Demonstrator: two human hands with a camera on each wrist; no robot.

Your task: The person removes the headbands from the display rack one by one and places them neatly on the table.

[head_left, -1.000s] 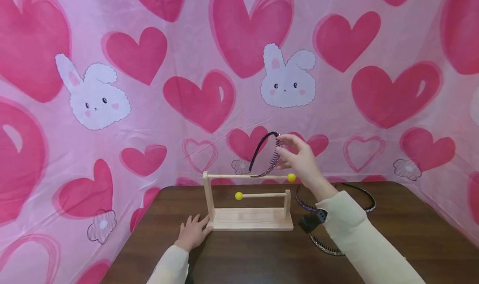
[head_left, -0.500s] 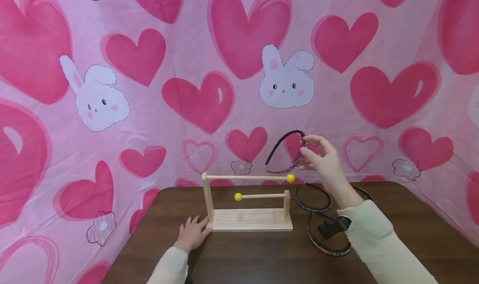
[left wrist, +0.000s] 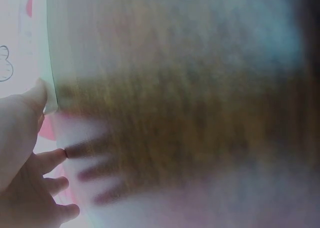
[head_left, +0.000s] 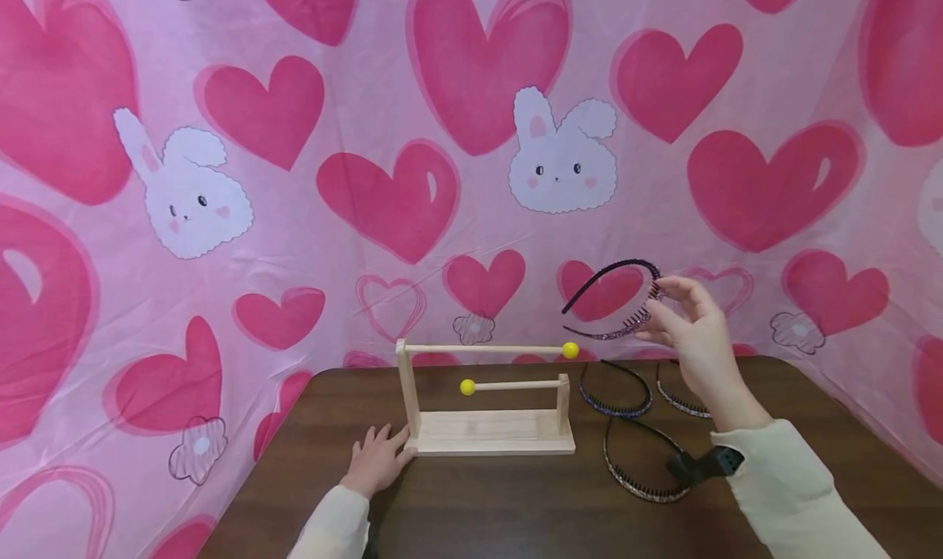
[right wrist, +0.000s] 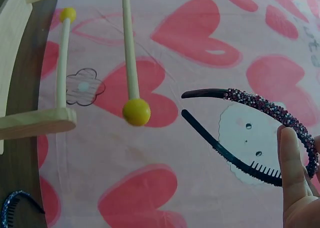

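Note:
My right hand (head_left: 703,350) pinches a black headband (head_left: 611,268) by its glittery purple curved middle and holds it in the air. Its two tips point left, and comb teeth line the inside. In the right wrist view the headband (right wrist: 270,108) hangs apart from the yellow ball end (right wrist: 136,112) of a wooden rod. That rod is the upper one of a wooden stand (head_left: 489,432), whose two rods (head_left: 486,349) carry nothing. My left hand (head_left: 377,461) lies with fingers spread on the table, thumb and index finger at the left end of the stand's base.
Three more glittery headbands lie on the brown table (head_left: 471,510) right of the stand: a blue-purple one (head_left: 619,412), a silvery one (head_left: 648,493) nearer me, and another (head_left: 681,403) partly behind my right hand. A pink heart-print cloth (head_left: 383,68) hangs behind.
My right hand has carried the headband rightward, from overlapping the upper rod to beyond its yellow ball. My left hand has stayed at the base.

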